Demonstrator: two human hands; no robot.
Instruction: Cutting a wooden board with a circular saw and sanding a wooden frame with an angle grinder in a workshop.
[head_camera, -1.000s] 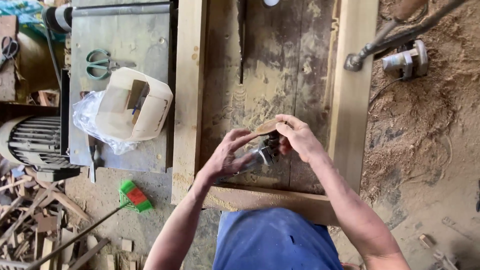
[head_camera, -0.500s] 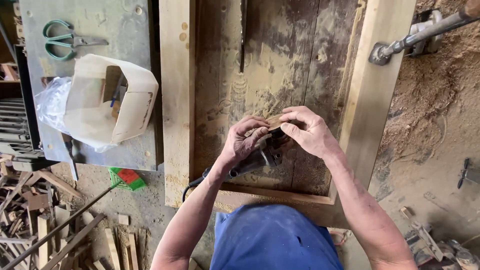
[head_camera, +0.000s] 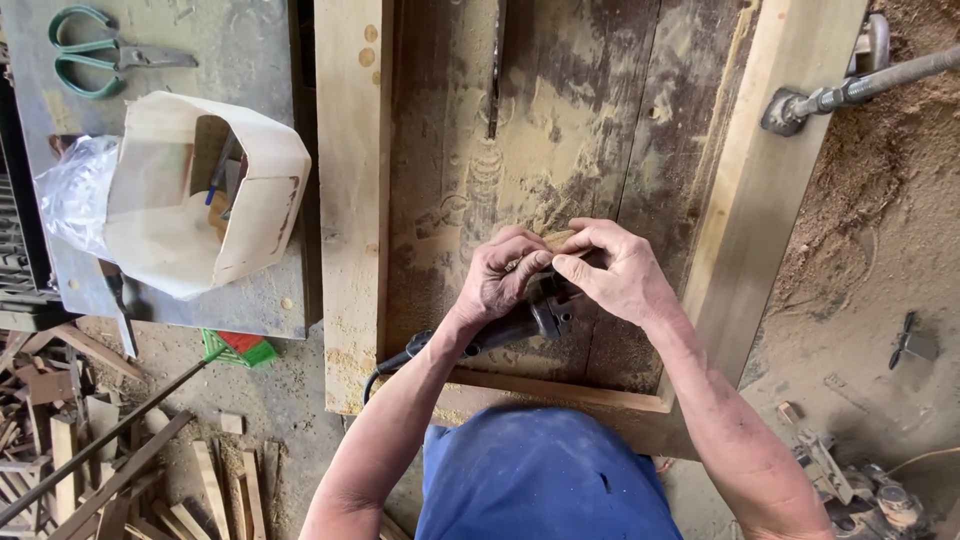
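Observation:
Both hands meet over a dusty wooden workbench (head_camera: 590, 110). My left hand (head_camera: 500, 278) and my right hand (head_camera: 622, 268) together pinch a small tan piece of wood (head_camera: 555, 240) between their fingertips. Just under the hands lies a dark power tool (head_camera: 535, 318), its black cable running off to the left past my left wrist. The tool's working end is hidden by my fingers. Which hand steadies the tool I cannot tell.
Pale planks (head_camera: 352, 180) frame the bench left and right. On a grey metal table at left stand a cut white plastic jug (head_camera: 250, 215), a clear plastic bag (head_camera: 72, 195) and green-handled scissors (head_camera: 85, 60). A metal pipe (head_camera: 850, 90) crosses top right. Wood scraps (head_camera: 90, 450) litter the sawdust floor.
The view has shifted and drawn closer. My hands stay together on the small wood piece over the power tool, with the fingers closed more tightly than a second ago.

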